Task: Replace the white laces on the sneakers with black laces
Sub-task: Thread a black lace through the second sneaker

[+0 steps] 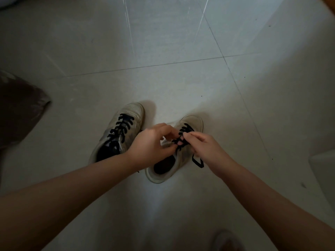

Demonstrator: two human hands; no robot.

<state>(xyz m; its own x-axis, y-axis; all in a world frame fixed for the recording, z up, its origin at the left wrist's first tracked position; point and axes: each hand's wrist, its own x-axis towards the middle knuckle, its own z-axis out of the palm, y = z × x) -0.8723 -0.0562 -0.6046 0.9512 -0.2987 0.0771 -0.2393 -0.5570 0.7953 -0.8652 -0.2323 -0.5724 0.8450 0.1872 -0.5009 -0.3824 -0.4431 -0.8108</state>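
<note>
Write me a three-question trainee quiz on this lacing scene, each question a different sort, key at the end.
1. True or false: the left sneaker already carries a black lace across its eyelets.
2. Multiple choice: which shoe are both hands working on? A) the left sneaker B) the right sneaker C) neither
3. Fill in: a loose end of the black lace hangs over the right sneaker's side, below the ____ hand.

Key
1. True.
2. B: the left hand and right hand both pinch the lace over that shoe's eyelets.
3. Right.
</note>
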